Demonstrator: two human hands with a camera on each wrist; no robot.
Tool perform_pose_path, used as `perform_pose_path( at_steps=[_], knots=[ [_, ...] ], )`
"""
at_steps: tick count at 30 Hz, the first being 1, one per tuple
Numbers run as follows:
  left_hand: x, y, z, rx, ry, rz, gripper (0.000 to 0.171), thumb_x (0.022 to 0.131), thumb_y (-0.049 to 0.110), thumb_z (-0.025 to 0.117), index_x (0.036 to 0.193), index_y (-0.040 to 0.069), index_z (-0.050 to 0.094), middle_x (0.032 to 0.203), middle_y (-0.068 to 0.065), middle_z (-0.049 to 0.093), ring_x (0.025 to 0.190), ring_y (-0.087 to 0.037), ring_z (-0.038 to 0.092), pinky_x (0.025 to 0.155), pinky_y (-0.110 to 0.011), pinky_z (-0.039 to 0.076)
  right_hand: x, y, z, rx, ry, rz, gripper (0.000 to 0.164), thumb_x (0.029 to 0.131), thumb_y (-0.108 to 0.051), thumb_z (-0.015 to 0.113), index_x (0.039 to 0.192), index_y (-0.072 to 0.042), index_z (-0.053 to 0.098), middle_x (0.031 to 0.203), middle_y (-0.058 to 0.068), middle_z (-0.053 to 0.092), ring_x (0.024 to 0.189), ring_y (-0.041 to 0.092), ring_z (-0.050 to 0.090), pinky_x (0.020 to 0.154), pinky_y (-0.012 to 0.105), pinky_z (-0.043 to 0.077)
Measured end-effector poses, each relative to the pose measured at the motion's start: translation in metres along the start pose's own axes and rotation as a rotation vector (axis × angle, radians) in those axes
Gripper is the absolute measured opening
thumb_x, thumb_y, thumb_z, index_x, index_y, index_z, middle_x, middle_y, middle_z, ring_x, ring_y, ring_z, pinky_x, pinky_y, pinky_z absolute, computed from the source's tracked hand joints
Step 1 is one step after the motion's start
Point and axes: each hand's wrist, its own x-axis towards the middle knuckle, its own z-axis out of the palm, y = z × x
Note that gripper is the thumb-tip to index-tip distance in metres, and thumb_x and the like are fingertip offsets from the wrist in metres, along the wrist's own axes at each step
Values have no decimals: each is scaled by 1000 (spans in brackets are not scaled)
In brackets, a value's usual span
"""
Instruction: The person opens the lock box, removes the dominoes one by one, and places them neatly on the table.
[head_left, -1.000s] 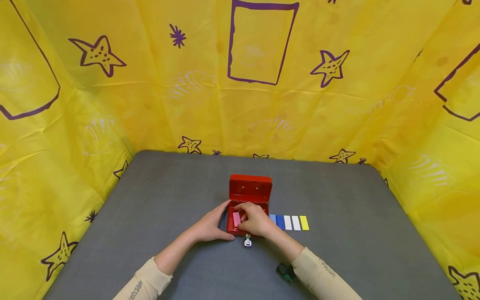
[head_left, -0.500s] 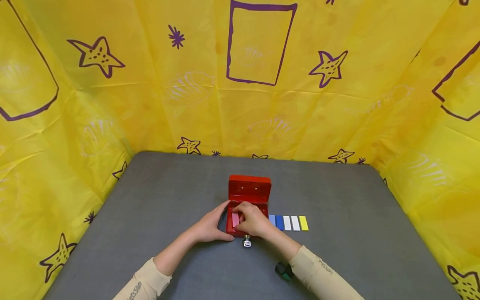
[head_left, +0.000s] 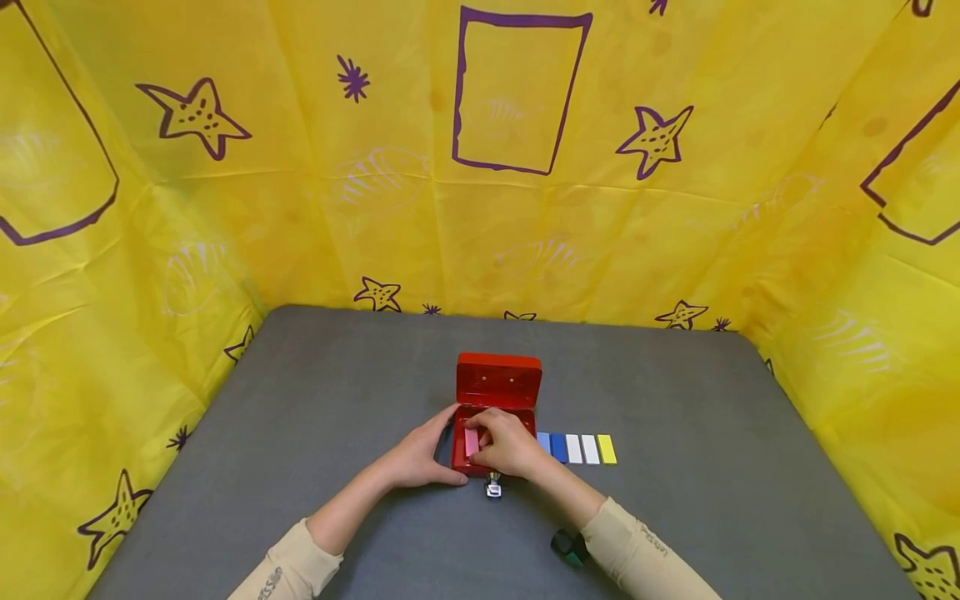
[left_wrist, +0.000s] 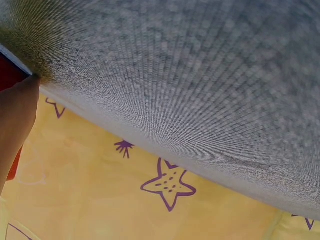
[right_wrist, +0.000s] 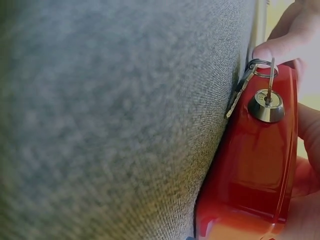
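Observation:
A small red cash box (head_left: 498, 382) stands on the grey table with its lid raised. My left hand (head_left: 416, 457) holds its left side, thumb at the front corner and fingers towards the back. Inside the box's left part, a pink rectangular block (head_left: 471, 442) is pinched by the fingertips of my right hand (head_left: 510, 446), which covers much of the interior. On the box front, in the right wrist view, a key sits in the lock (right_wrist: 266, 107), and a second key (right_wrist: 241, 92) hangs from the ring. The left wrist view shows only part of the left hand (left_wrist: 17, 120).
Right of the box lies a row of flat pieces: light blue (head_left: 543, 443), dark blue (head_left: 558, 448), two white pieces (head_left: 582, 449) and a yellow piece (head_left: 607, 449). A black and green object (head_left: 567, 547) is beside the right sleeve. Yellow cloth (head_left: 495, 233) surrounds the table.
The pink block looks slightly narrower than a second ago, as if turned a little in the right fingers. Both hands and the box have otherwise barely moved.

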Motion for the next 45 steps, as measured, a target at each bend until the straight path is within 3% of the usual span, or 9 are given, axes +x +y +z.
perform_pose_path(
  at_steps=[15,27,45],
  knots=[
    [0,2,-1,-12,0,10,104,72,27,86,152,7,25,150,-15,37,134,-35,37,107,-60,32,-9,4,-6,36,45,-33,41,77,-13,79,116,-4,68,99,4,65,78,15,60,71,23,53],
    [-1,3,0,-1,-2,-10,103,72,28,86,152,7,25,151,-15,37,134,-36,37,107,-60,32,-17,12,-13,139,48,12,44,80,-17,79,120,-4,66,102,5,68,87,17,65,77,31,56],
    [0,1,0,-1,-8,-52,105,72,30,86,153,10,24,152,-13,35,135,-36,35,105,-61,34,-32,15,-23,287,55,120,46,81,-25,78,124,-11,65,107,3,67,95,21,64,78,32,56]
  ],
)
